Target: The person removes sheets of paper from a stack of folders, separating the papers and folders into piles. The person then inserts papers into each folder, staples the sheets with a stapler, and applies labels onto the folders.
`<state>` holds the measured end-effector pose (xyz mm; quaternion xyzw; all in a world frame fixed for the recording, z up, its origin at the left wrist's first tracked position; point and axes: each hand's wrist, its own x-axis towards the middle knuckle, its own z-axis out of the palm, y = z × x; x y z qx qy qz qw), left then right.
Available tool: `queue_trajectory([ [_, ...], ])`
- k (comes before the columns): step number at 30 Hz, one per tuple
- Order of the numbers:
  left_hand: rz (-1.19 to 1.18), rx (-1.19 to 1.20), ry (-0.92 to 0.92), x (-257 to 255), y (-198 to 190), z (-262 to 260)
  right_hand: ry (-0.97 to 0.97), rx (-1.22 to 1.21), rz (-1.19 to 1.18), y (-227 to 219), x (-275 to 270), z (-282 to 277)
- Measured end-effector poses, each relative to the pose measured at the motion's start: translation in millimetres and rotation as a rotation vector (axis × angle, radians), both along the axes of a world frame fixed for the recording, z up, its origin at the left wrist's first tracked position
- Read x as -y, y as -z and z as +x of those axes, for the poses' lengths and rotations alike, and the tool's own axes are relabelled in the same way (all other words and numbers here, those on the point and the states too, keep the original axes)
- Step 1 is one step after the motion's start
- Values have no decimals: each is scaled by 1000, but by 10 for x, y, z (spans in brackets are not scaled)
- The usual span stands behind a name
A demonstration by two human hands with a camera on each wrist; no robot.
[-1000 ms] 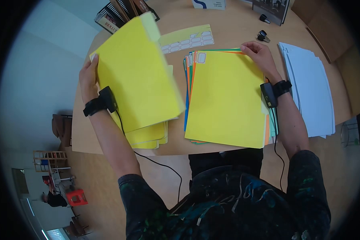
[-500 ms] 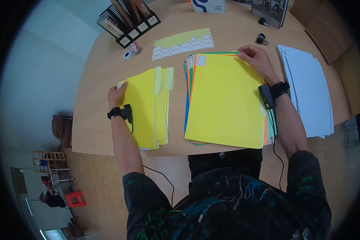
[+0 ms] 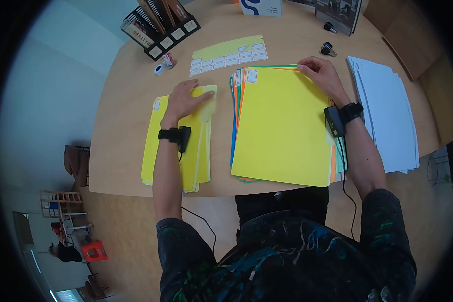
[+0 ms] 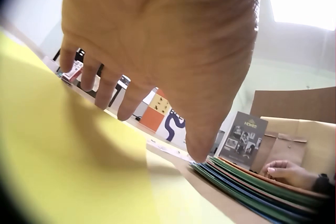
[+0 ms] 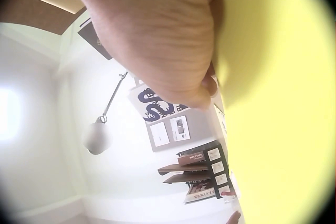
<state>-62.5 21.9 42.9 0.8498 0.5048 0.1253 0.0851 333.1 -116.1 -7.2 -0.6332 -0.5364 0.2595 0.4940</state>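
Observation:
My left hand (image 3: pixel 183 99) lies across the top of a pile of yellow tabbed folders (image 3: pixel 153 146), thumb spread toward the pale tab (image 3: pixel 210 95) at the upper right. In the left wrist view its fingers (image 4: pixel 105 87) extend loosely over the yellow surface. At the right pile's upper right corner, my right hand (image 3: pixel 321 75) pinches the edge of the top yellow folder (image 3: pixel 282 131), which bears a white label (image 3: pixel 252 76). Green, orange and blue folder edges show below that folder. In the right wrist view the hand hides most of its own fingertips.
Farther back lie a label sheet (image 3: pixel 229 58), a small roll (image 3: pixel 159 69) and two black clips (image 3: pixel 328 49). A black organizer (image 3: pixel 173 38) holds books at the back left. White paper (image 3: pixel 385 110) is stacked on the right, beside a brown board (image 3: pixel 412 43).
My left hand has laid a yellow folder on the left pile, released its left edge and moved right toward the tab side. My right hand stays at its corner.

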Motion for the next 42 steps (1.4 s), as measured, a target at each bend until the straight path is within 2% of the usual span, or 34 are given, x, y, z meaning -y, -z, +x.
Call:
queue_trajectory([
  [1,8,-205,45,42,2,86,1,-1,-2,-6,6,-10],
  [4,-86,-78,-40,58,85,192,2,1,-6,-26,12,-15],
  [7,-118,45,-28,-27,149,170,10,20,-17,-35,21,-12],
  [13,-99,97,-44,-110,236,124,0,18,-3,-33,14,-24],
  [21,-124,82,-51,-7,210,223,-4,24,1,-12,2,-8],
  [32,-83,98,-15,-315,218,-8,14,-12,-30,-92,52,-65],
  [34,-95,-104,-60,-433,174,22,10,-10,-23,-82,57,-68],
  [35,-94,-108,-62,-423,121,111,2,3,-14,-79,49,-65],
  [37,-51,188,27,-348,80,446,-3,-4,-14,-69,49,-57],
  [39,-206,326,11,-211,47,809,-1,-11,-14,-68,52,-66],
  [40,-206,327,15,-103,13,953,-1,-11,-12,-72,52,-66],
  [42,-354,180,-11,105,-22,1132,1,-7,-16,-60,57,-56],
])
